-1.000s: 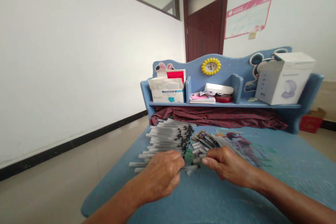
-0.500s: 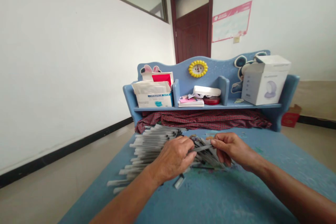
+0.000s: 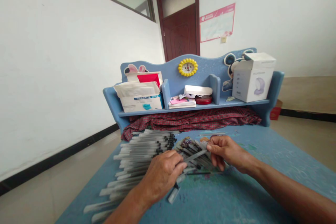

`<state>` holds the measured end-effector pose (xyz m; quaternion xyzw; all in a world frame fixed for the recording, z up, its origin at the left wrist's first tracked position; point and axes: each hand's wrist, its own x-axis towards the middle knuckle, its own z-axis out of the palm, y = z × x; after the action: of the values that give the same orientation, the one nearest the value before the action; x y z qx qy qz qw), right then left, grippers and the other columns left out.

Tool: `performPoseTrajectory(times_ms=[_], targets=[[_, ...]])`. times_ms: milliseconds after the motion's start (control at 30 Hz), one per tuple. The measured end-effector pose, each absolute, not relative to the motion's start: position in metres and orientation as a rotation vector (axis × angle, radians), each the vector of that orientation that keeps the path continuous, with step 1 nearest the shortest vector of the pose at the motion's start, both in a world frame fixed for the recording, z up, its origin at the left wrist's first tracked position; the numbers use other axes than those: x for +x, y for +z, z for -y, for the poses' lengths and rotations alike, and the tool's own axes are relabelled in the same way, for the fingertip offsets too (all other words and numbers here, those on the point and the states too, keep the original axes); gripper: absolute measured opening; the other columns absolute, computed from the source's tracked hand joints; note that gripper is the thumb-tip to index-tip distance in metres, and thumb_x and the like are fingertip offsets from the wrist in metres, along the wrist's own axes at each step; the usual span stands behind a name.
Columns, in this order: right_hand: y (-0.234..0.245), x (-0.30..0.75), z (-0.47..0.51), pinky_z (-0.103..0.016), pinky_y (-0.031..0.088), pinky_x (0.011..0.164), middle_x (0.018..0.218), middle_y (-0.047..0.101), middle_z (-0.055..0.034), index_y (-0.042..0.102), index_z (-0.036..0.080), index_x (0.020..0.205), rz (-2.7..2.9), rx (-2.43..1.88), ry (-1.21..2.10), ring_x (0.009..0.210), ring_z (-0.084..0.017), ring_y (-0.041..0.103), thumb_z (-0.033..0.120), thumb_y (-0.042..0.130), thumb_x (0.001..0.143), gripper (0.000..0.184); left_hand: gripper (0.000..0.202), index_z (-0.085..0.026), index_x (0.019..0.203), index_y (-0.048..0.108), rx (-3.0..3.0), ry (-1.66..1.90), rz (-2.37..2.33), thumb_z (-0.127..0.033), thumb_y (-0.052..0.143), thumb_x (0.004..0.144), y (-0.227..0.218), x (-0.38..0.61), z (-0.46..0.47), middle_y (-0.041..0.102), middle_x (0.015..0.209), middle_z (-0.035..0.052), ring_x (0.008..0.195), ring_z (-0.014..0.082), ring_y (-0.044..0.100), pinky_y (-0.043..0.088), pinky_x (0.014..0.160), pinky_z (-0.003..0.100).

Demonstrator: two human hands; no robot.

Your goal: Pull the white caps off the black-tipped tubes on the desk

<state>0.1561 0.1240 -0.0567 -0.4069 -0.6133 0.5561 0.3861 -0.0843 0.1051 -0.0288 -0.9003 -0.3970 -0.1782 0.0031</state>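
Clock positions are taken from the left hand (image 3: 165, 169). A translucent pen barrel (image 3: 195, 155) is held between both hands: its upper end is pinched by the thumb and fingers of the right hand (image 3: 223, 150), at 2 o'clock; its lower end appears gripped by the left, though that contact is partly hidden. This two-handed hold is unchanged from half a second earlier, while the shelf unit (image 3: 215, 104) is now shown farther left in view. A loose pile of pens (image 3: 207, 162) is spread beneath the barrel. A row of pens (image 3: 139, 152) is laid at 10 o'clock, and a short clear piece (image 3: 173, 194) at 5. Open working room is left on the table (image 3: 210, 199) at 4 o'clock; the table's left edge is reached beyond the row. On the mask box (image 3: 141, 101), at 11 o'clock, "50" can be read within Chinese print. Lettering on the white box (image 3: 253, 80), at 2 o'clock, is too small.
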Motion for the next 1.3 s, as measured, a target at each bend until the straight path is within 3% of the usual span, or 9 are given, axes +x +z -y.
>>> performPoseTrajectory(times_ms=[400,600,800,933,1000,1100,1167,1300], targets=[[-0.0552,0.1556,-0.1216,-0.019,0.039,0.039,0.063,0.066,-0.0004,0.049,0.016,0.080,1.508,-0.890,1.487,0.041,-0.010,0.058,0.047,0.069,0.070,0.038,0.028,-0.016,0.067,0.054,-2.906,-0.562,1.258,-0.022,0.041,0.091,-0.0253,-0.0832,-0.1051,0.054,0.067,-0.0003,0.066,0.0114,0.053,0.038,0.061,0.019],[-0.0582,0.1510,-0.1204,-0.016,0.024,0.028,0.045,0.057,0.0044,0.045,0.018,0.070,1.600,-1.081,1.392,0.025,-0.006,0.042,0.061,0.046,0.081,0.044,0.028,-0.016,0.067,0.054,-2.907,-0.574,1.228,-0.022,0.040,0.091,-0.0255,-0.0844,-0.1047,0.055,0.068,0.0005,0.066,0.0118,0.053,0.039,0.061,0.020],[-0.0590,0.1524,-0.1221,-0.017,0.031,0.033,0.057,0.063,0.0026,0.047,0.018,0.079,1.619,-0.997,1.405,0.033,-0.007,0.051,0.056,0.055,0.078,0.039,0.029,-0.017,0.066,0.052,-2.883,-0.581,1.200,-0.022,0.039,0.091,-0.0235,-0.0832,-0.1040,0.054,0.066,0.0001,0.064,0.0115,0.053,0.038,0.058,0.020],[-0.0580,0.1516,-0.1214,-0.016,0.023,0.027,0.046,0.057,0.0042,0.045,0.018,0.073,1.649,-1.130,1.376,0.025,-0.005,0.042,0.062,0.044,0.081,0.045,0.028,-0.017,0.066,0.053,-2.872,-0.582,1.207,-0.022,0.040,0.091,-0.0232,-0.0832,-0.1039,0.054,0.067,0.0001,0.064,0.0116,0.053,0.038,0.058,0.020],[-0.0575,0.1514,-0.1209,-0.015,0.022,0.027,0.044,0.056,0.0045,0.044,0.018,0.070,1.632,-1.121,1.390,0.025,-0.005,0.040,0.062,0.047,0.079,0.045,0.028,-0.017,0.066,0.053,-2.873,-0.576,1.210,-0.023,0.040,0.091,-0.0234,-0.0836,-0.1040,0.054,0.067,0.0001,0.064,0.0116,0.053,0.038,0.058,0.020],[-0.0567,0.1521,-0.1207,-0.015,0.029,0.029,0.052,0.062,0.0041,0.046,0.018,0.087,1.605,-1.022,1.446,0.029,-0.006,0.046,0.057,0.059,0.074,0.042,0.028,-0.016,0.067,0.053,-2.879,-0.576,1.205,-0.022,0.040,0.091,-0.0240,-0.0846,-0.1049,0.054,0.067,0.0000,0.064,0.0113,0.052,0.038,0.058,0.020],[-0.0564,0.1527,-0.1209,-0.015,0.028,0.028,0.051,0.061,0.0045,0.047,0.018,0.092,1.614,-1.035,1.451,0.028,-0.007,0.045,0.056,0.056,0.077,0.041,0.029,-0.016,0.067,0.053,-2.883,-0.578,1.198,-0.023,0.039,0.092,-0.0245,-0.0852,-0.1057,0.054,0.067,0.0002,0.064,0.0112,0.052,0.037,0.058,0.020],[-0.0564,0.1537,-0.1215,-0.015,0.022,0.027,0.043,0.056,0.0048,0.045,0.018,0.073,1.626,-1.117,1.426,0.024,-0.005,0.039,0.059,0.048,0.081,0.042,0.030,-0.016,0.067,0.053,-2.891,-0.565,1.191,-0.024,0.039,0.092,-0.0250,-0.0859,-0.1063,0.054,0.067,0.0004,0.063,0.0111,0.052,0.037,0.058,0.020]])
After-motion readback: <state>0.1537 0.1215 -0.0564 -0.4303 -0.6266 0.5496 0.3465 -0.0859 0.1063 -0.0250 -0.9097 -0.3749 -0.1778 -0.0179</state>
